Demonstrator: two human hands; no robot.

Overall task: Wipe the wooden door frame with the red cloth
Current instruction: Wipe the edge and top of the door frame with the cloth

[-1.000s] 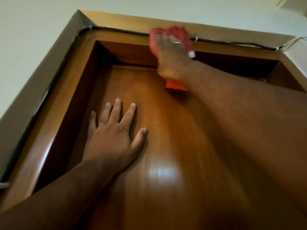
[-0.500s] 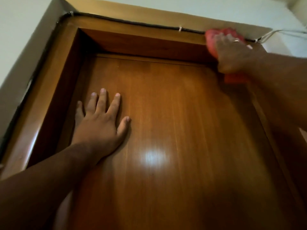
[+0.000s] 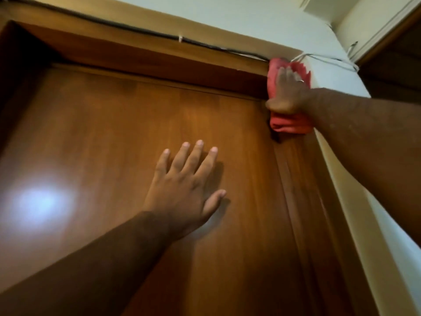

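item: red cloth (image 3: 288, 124), bunched beneath right hand (image 3: 287, 93), fingers flat on it, at door frame (image 3: 293, 160) top corner. left hand (image 3: 184, 190) splayed, empty, bracing door (image 3: 114, 144). advice: keep palm pressure, draw cloth down the jamb below fingers, avoid cable (image 3: 205, 45) above fingertips.

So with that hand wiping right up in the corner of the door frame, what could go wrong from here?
The red cloth under the right hand sits right beside the black cable and white wires at the frame's corner, so it might snag or tug them. The left hand lies flat on the glossy door; it could slip and would likely leave prints.
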